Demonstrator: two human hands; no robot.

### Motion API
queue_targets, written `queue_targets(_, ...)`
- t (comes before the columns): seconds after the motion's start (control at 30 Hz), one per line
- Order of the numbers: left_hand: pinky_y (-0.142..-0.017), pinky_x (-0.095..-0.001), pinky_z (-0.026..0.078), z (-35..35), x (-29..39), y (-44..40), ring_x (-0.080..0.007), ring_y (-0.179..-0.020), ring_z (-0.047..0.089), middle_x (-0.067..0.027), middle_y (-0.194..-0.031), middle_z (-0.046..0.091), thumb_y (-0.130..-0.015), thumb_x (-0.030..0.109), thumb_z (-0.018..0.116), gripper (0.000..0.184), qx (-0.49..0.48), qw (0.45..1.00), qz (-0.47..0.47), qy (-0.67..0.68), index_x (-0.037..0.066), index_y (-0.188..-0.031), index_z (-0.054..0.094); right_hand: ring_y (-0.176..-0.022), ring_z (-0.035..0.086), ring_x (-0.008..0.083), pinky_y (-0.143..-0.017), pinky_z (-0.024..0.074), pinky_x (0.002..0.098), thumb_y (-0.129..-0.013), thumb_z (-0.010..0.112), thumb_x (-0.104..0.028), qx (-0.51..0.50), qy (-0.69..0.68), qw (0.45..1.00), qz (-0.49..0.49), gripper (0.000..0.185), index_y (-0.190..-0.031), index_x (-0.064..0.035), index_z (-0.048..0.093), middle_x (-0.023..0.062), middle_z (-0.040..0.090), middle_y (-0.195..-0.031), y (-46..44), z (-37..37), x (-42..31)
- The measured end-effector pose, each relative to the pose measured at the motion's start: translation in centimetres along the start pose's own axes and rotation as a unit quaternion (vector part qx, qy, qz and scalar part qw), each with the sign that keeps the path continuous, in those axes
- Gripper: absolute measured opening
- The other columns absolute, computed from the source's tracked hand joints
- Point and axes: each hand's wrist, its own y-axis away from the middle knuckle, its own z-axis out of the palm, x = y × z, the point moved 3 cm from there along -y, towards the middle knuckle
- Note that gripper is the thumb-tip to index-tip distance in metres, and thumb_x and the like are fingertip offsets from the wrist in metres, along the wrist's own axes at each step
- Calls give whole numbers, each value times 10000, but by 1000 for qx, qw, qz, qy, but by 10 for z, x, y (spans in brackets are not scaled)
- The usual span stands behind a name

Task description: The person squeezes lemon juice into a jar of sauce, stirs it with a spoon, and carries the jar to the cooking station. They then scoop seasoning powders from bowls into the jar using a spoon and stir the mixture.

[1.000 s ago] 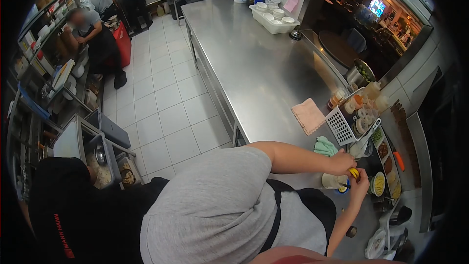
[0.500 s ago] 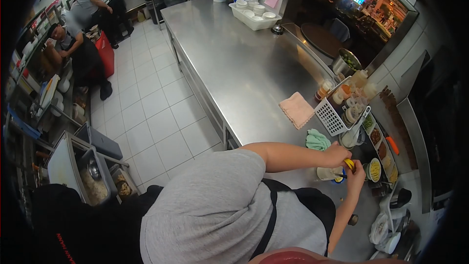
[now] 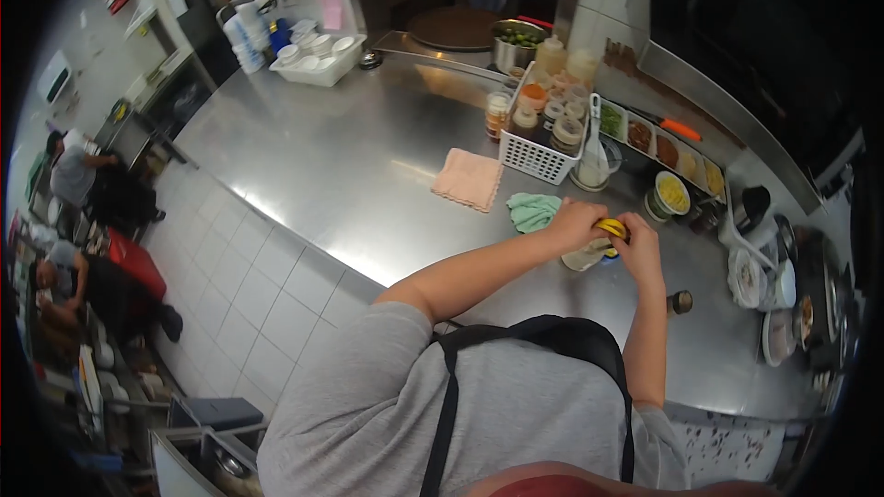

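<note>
A small, curved yellow object (image 3: 613, 228) is pinched between both hands above the counter; its exact kind is unclear. My left hand (image 3: 578, 223) holds its left side, fingers closed. On the other side, my right hand (image 3: 639, 241) has its fingers closed on the same object. Partly hidden beneath the hands is a container with pale contents (image 3: 582, 260), with a bit of blue and yellow beside it. A crumpled green cloth (image 3: 532, 212) lies just left of my left hand. Right of my right forearm stands a small dark-topped jar (image 3: 680, 302).
A folded peach cloth (image 3: 468, 179) lies on the steel counter (image 3: 350, 156). Behind are a white basket of bottles (image 3: 539, 158), a bowl of yellow shreds (image 3: 671, 193) and a row of topping trays (image 3: 668, 152). Co-workers (image 3: 83, 170) stand across the floor at left.
The view has swung to the right, so the counter and hands appear further left and higher. Both hands still hold the yellow object together.
</note>
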Motion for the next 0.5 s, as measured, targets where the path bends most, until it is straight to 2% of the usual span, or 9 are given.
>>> queue_targets(0.13, -651, -371, 457, -9, -2, -1, -269, -706, 635, -89, -776, 665, -715, 263, 727, 246, -5, 1000, -8, 16, 79, -852, 636, -835, 572, 257, -732, 357, 388, -719, 679, -153, -52, 22, 997, 52, 196, -885, -82, 604, 65, 591, -847, 3, -1, -6)
queue_targets(0.17, -622, -325, 490, -11, -2, -3, -234, -686, 647, -97, -780, 670, -705, 239, 751, 265, -33, 999, -10, 23, 66, -871, 639, -845, 571, 257, -737, 361, 385, -730, 670, -152, -45, 31, 998, 41, 182, -885, -81, 606, 65, 590, -844, 4, -2, -4)
queue_targets(0.27, -626, -306, 497, -13, -3, -7, -208, -692, 650, -100, -778, 669, -710, 223, 757, 267, -46, 996, -18, 75, 59, -885, 641, -861, 570, 259, -749, 367, 384, -754, 649, -156, -41, 47, 998, 19, 162, -891, -79, 610, 66, 591, -843, -2, 1, 0)
queue_targets(0.37, -628, -306, 490, -8, -8, -11, -194, -677, 628, -101, -787, 663, -719, 259, 757, 310, -56, 996, -15, 65, 49, -916, 641, -880, 571, 269, -761, 378, 401, -775, 624, -174, -16, 49, 999, -3, 168, -915, -80, 620, 71, 599, -852, -4, 7, 11)
queue_targets(0.43, -632, -307, 487, -5, -17, -14, -186, -680, 617, -100, -790, 656, -725, 288, 752, 333, -42, 994, -7, 97, 52, -932, 643, -866, 585, 290, -745, 407, 418, -777, 616, -177, -15, 35, 999, -2, 165, -902, -71, 630, 91, 612, -855, -9, 9, 13)
queue_targets(0.5, -639, -301, 485, -3, -20, -16, -164, -691, 614, -92, -791, 654, -752, 284, 731, 315, -71, 994, -16, 78, 49, -944, 645, -780, 601, 335, -692, 463, 420, -755, 620, -157, -3, 32, 999, -42, 150, -860, -51, 637, 141, 624, -834, -11, 6, 9)
